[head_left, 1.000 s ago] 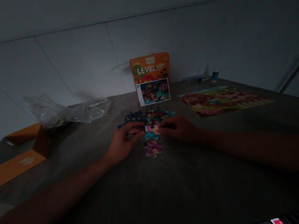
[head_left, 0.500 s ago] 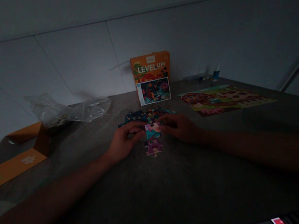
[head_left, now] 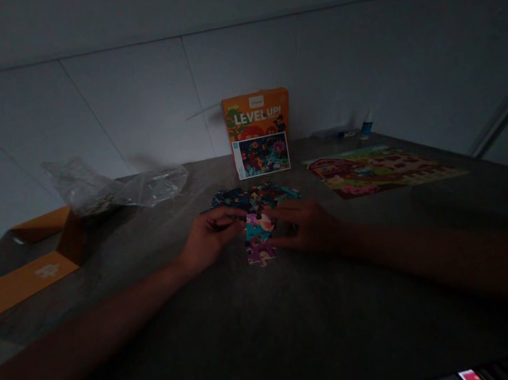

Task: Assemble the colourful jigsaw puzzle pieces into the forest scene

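In the head view a teal and pink puzzle piece [head_left: 256,227] lies in front of me, its lower edge against a purple puzzle piece [head_left: 260,253]. My left hand [head_left: 208,239] pinches the teal piece at its left side between thumb and fingers. On the other side, my right hand [head_left: 310,225] has thumb and fingers apart. Its fingertips are by the teal piece's upper right, and its thumb is near the purple piece's right edge. Just beyond both hands is a pile of dark loose puzzle pieces [head_left: 264,195], partly hidden by the fingers.
An orange box [head_left: 257,112] stands at the back with a picture card [head_left: 262,155] leaning on it. To the right lies a farm-scene puzzle [head_left: 381,170], with a small bottle [head_left: 367,128] behind. An orange box part [head_left: 22,281] and clear plastic bags [head_left: 90,190] are left.
The teal piece has come down toward me and now meets the purple piece. My right thumb has dropped away from the fingers, beside the purple piece. The left hand keeps its pinch.
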Demonstrator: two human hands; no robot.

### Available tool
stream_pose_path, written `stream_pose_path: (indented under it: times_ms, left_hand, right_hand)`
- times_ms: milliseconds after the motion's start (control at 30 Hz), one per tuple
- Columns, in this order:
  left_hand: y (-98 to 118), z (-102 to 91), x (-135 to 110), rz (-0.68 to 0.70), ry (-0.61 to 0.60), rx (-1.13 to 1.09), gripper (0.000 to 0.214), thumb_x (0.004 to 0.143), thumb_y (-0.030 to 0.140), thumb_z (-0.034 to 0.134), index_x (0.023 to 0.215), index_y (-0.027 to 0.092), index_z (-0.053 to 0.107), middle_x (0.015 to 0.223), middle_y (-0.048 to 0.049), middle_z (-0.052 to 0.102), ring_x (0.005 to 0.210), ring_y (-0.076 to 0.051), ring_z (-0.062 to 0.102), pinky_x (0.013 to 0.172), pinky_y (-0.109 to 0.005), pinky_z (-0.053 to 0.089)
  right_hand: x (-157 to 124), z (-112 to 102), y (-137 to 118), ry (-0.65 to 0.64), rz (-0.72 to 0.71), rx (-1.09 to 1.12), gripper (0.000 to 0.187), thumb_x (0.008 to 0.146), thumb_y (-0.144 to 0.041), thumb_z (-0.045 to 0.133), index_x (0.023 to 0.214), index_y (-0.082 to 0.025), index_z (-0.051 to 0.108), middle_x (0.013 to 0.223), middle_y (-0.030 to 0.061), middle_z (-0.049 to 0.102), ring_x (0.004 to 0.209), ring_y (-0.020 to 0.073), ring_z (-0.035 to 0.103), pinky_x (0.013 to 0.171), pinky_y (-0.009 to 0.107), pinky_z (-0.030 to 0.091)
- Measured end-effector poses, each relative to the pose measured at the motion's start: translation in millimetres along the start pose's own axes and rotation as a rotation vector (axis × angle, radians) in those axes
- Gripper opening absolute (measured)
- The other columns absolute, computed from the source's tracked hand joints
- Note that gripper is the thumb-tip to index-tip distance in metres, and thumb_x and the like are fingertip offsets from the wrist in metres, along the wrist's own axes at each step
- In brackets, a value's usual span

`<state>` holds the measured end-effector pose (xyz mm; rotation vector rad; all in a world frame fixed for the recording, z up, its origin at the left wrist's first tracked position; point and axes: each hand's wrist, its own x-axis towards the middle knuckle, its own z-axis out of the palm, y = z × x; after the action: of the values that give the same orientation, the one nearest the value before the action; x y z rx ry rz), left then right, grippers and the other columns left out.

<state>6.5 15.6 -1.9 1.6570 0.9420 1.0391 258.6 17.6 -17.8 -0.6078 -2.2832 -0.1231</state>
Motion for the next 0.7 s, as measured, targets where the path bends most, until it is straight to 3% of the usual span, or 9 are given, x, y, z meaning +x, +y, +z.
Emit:
stream_pose_path:
  times_ms: [133, 300, 500, 700]
  left_hand:
    - [-1.2, -3.2, -0.8, 0.001, -0.057, 0.020, 0.035, 0.081, 0.041, 0.080, 0.105, 0.016, 0.072, 0.077, -0.0012, 0.075, 0.068, -0.015, 0.068, 0.066, -0.024, 0.053]
    - [-3.4, -15.2, -0.7, 0.204, -0.150, 0.261, 0.023, 0.096, 0.034, 0.063, 0.108, 0.015, 0.070, 0.100, -0.0078, 0.076, 0.094, -0.019, 0.071, 0.085, -0.031, 0.054]
    - [-1.4, -16.1, -2.5, 0.477, -0.465, 0.554, 0.016, 0.096, 0.025, 0.065, 0.108, 0.017, 0.073, 0.109, -0.0095, 0.071, 0.104, -0.022, 0.066, 0.095, -0.038, 0.052]
    - [2.0, -12.7, -3.2, 0.545, -0.468, 0.584, 0.014, 0.096, 0.024, 0.065, 0.105, 0.017, 0.073, 0.109, -0.0096, 0.069, 0.105, -0.022, 0.065, 0.098, -0.041, 0.050]
  right_hand:
    - [-0.1, -4.5, -5.8, -0.006, -0.017, 0.008, 0.037, 0.087, -0.039, 0.076, 0.114, -0.014, 0.070, 0.094, 0.0095, 0.075, 0.080, 0.0194, 0.069, 0.070, 0.030, 0.055]
    - [-3.6, -15.1, -21.7, -0.149, -0.031, 0.161, 0.025, 0.084, -0.036, 0.074, 0.100, -0.017, 0.069, 0.086, 0.0035, 0.071, 0.075, 0.0153, 0.065, 0.067, 0.026, 0.050]
    - [-3.8, -19.1, -34.5, -0.312, -0.085, 0.329, 0.024, 0.081, -0.036, 0.077, 0.091, -0.016, 0.068, 0.081, 0.0023, 0.066, 0.067, 0.0128, 0.056, 0.061, 0.025, 0.042]
    - [-2.1, -20.5, -33.1, -0.355, -0.106, 0.344, 0.022, 0.088, -0.036, 0.073, 0.095, -0.016, 0.071, 0.081, 0.0030, 0.067, 0.068, 0.0136, 0.058, 0.063, 0.026, 0.041]
